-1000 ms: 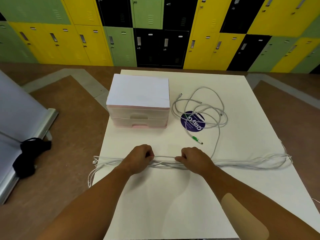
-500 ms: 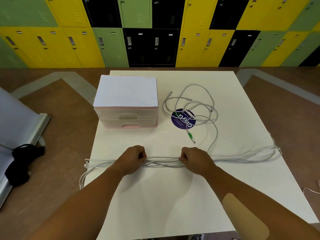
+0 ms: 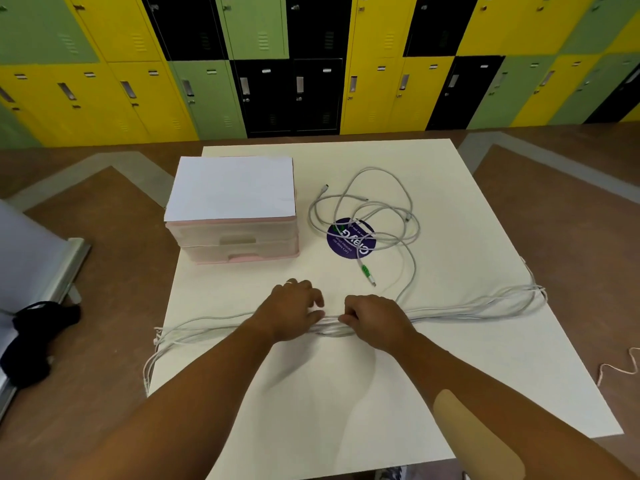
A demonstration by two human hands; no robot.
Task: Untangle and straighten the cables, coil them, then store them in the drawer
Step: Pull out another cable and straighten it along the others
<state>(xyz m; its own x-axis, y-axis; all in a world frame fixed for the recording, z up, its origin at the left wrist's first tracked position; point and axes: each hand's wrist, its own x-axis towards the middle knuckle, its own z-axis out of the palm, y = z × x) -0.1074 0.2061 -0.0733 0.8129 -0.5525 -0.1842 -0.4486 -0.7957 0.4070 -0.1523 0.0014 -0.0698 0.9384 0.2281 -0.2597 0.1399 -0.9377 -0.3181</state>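
A long bundle of white cables (image 3: pixel 478 308) lies stretched across the white table (image 3: pixel 346 403), its ends hanging over the left edge. My left hand (image 3: pixel 292 311) and my right hand (image 3: pixel 375 322) hold the bundle at its middle, close together, with only a short gap between them. My right hand's fingers are curled round the strands. My left hand pinches them between thumb and fingers. A second, tangled grey cable (image 3: pixel 394 206) with a green plug (image 3: pixel 365 271) lies behind my hands. The pink two-drawer unit (image 3: pixel 242 242) stands at the back left, with both drawers closed.
A white sheet (image 3: pixel 232 188) covers the drawer unit's top. A purple round sticker (image 3: pixel 348 242) lies under the tangled cable. On the floor are a black object (image 3: pixel 31 337) at the left and a thin pink cord (image 3: pixel 620 367) at the right. Coloured lockers (image 3: pixel 311 64) line the back wall.
My hands have slid toward each other along the white bundle, narrowing the gap. My left hand's fingers look looser than before. The camera has tilted slightly.
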